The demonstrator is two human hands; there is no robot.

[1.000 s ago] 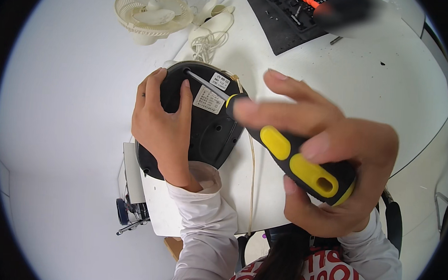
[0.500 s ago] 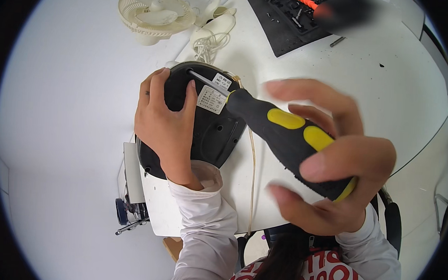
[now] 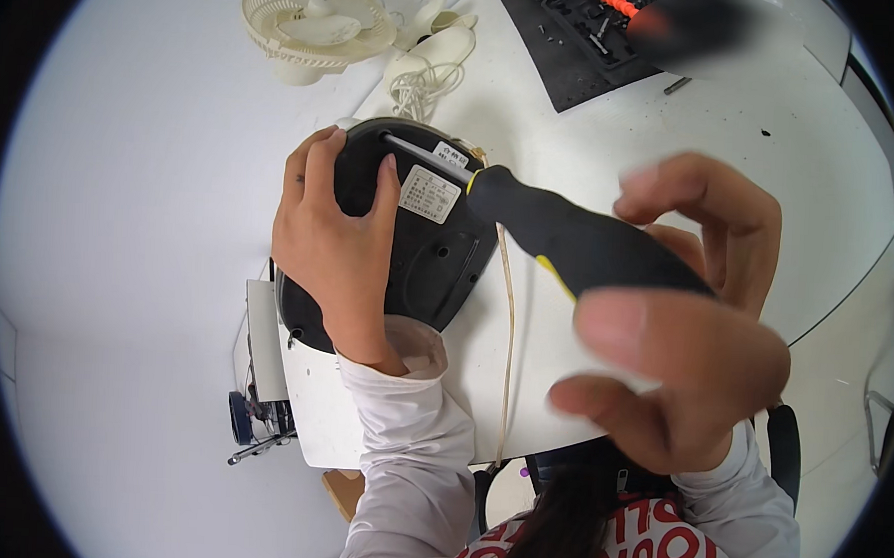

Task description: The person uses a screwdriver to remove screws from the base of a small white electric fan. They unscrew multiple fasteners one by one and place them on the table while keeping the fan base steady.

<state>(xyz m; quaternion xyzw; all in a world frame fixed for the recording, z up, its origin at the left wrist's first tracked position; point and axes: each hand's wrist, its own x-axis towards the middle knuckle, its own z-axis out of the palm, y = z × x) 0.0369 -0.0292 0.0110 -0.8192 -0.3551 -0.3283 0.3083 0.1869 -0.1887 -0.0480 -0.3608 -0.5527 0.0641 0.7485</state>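
Note:
A black, rounded appliance base (image 3: 412, 273) with white labels on it is held at its far left edge by my left hand (image 3: 335, 209), the fingers over the rim and the thumb on its face. My right hand (image 3: 689, 325) is round the rear of a screwdriver (image 3: 579, 225) with a thick black and yellow handle. Its index finger stands off the handle, and the handle's end is hidden behind the hand. The metal shaft slants to the far left, its tip in a hole near the base's far edge, beside my left thumb.
On the white table (image 3: 572, 155), a cream fan head (image 3: 313, 24) and a coiled cord (image 3: 425, 87) are at the far left. A black mat (image 3: 566, 60) with tools lies at the back. A thin cable (image 3: 508, 351) runs toward the near edge.
The screwdriver's handle has turned about its length, so less yellow shows. My right hand's fingers have shifted right and its thumb has moved across the handle. The tip stays in the hole.

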